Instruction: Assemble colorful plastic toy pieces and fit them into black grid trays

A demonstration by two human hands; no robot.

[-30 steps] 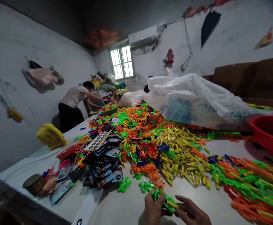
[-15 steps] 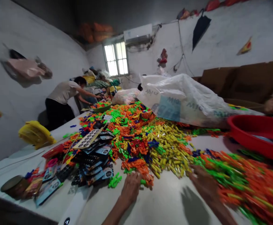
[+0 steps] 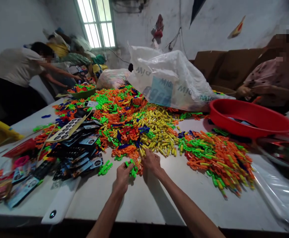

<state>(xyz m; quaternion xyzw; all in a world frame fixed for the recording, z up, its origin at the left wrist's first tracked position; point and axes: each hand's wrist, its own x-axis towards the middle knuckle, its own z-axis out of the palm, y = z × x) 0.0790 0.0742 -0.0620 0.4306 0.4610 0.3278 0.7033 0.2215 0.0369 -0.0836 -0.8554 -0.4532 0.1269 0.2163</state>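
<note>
My left hand point(image 3: 123, 174) is closed, pinching a bright green plastic toy piece point(image 3: 134, 170) between thumb and fingers just above the white table. Beside it, my right hand point(image 3: 151, 162) reaches to the front edge of a heap of small yellow plastic cylinders point(image 3: 161, 132). Its fingers are curled down; what lies between them is hidden by the back of the hand. Orange plastic pieces point(image 3: 128, 152) lie just beyond both hands, part of a large mixed heap. Another green piece point(image 3: 105, 168) rests left of my left hand.
Printed card packets point(image 3: 85, 150) are stacked at left, near a white device point(image 3: 60, 201). To the right lie assembled-looking orange, green and yellow pieces point(image 3: 216, 155), a red basin point(image 3: 251, 115) and a clear plastic tray point(image 3: 278, 191). Two people point(image 3: 18, 72) work at the table's far sides.
My right hand has moved left from the right side of the yellow heap, close to my left hand. The left hand now holds a green piece. The view has shifted, bringing a person at right into sight.
</note>
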